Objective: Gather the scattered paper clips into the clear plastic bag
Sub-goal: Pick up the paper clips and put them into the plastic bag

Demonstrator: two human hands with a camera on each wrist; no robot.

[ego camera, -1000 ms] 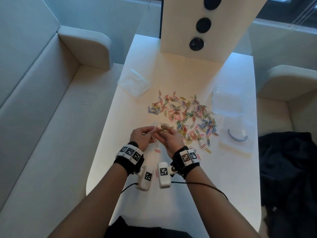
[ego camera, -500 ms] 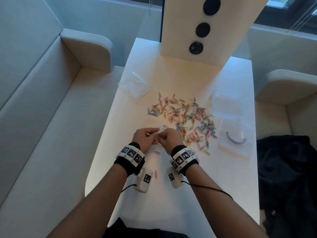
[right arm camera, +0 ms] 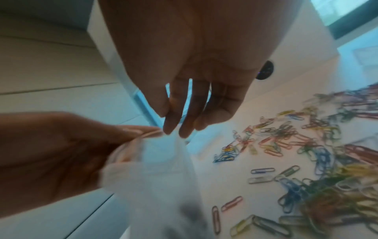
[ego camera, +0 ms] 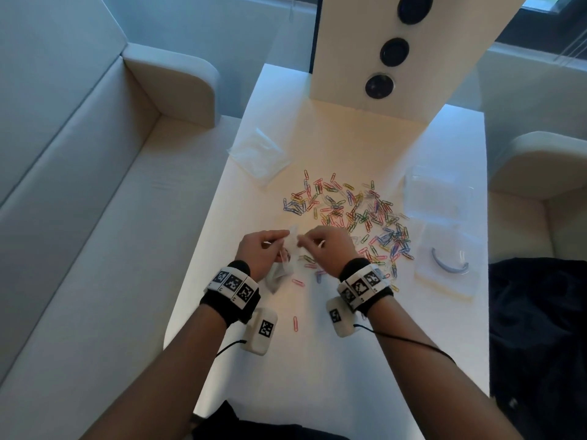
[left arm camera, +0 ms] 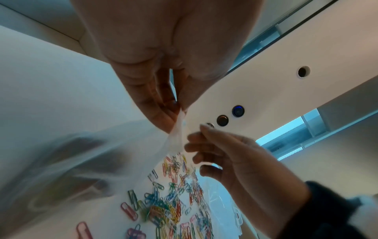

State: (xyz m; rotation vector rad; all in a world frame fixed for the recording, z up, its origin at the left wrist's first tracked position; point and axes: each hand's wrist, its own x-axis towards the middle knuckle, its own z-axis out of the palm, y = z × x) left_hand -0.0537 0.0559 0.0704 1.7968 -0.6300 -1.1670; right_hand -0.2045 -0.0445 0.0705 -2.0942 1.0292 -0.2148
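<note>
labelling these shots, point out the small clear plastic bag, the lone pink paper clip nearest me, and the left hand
small clear plastic bag (right arm camera: pixel 163 186), right wrist view, its side
lone pink paper clip (ego camera: pixel 295 323), head view, middle
left hand (ego camera: pixel 259 254), head view, its back

Both forearms reach forward over the table (ego camera: pixel 317 376), wrists banded, and the hands meet just short of the paper clips (ego camera: pixel 349 211). The left hand (ego camera: pixel 259 249) pinches the top edge of the clear plastic bag (ego camera: pixel 287 249) between thumb and fingertips — knuckles up. The right hand (ego camera: pixel 327 247) is close beside it, fingers (right arm camera: pixel 174 122) pointing down, loosely bent, at the same edge — whether they grip it is unclear.
</note>
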